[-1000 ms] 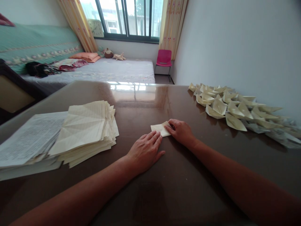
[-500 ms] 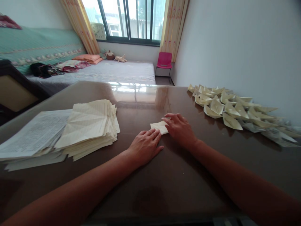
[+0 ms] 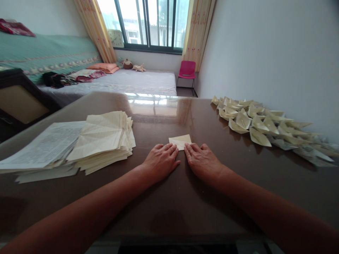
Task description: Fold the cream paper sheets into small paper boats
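A small folded piece of cream paper (image 3: pixel 180 141) lies on the dark glossy table (image 3: pixel 185 197). My left hand (image 3: pixel 160 160) rests flat just below its left corner, fingers stretched toward it. My right hand (image 3: pixel 202 160) lies flat beside it, fingertips touching the paper's near right edge. Both hands are palm down with fingers extended, holding nothing.
A stack of creased cream sheets (image 3: pixel 104 141) sits at the left on printed pages (image 3: pixel 45 144). Several folded paper boats (image 3: pixel 259 123) are heaped along the right by the white wall. Beyond the table stand a bed (image 3: pixel 119 81) and a pink chair (image 3: pixel 186 70).
My right hand has slid off the top of the folded paper and drawn back beside my left hand. The paper now shows more fully.
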Demonstrator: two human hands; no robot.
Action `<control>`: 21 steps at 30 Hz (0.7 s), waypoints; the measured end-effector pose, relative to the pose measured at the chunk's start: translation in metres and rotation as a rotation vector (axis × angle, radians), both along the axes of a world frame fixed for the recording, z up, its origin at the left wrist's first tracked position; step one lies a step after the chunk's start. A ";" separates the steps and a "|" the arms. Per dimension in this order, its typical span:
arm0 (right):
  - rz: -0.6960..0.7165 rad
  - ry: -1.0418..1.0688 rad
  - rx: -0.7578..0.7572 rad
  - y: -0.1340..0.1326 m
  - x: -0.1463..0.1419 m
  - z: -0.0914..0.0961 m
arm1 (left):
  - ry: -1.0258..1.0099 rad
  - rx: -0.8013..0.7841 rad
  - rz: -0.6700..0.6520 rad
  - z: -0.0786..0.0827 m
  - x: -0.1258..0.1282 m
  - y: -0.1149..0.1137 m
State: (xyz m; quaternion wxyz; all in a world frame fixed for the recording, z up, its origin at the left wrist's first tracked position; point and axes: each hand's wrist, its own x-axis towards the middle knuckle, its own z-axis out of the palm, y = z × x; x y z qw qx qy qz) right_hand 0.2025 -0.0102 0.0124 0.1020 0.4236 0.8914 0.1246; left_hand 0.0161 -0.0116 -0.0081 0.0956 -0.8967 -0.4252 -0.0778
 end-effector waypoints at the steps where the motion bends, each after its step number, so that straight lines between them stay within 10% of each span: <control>1: -0.020 -0.012 0.001 -0.001 0.000 0.002 | 0.006 0.002 0.006 0.001 -0.001 0.000; 21: -0.126 0.150 0.058 0.019 0.009 0.005 | -0.234 -0.016 0.263 0.003 -0.020 0.020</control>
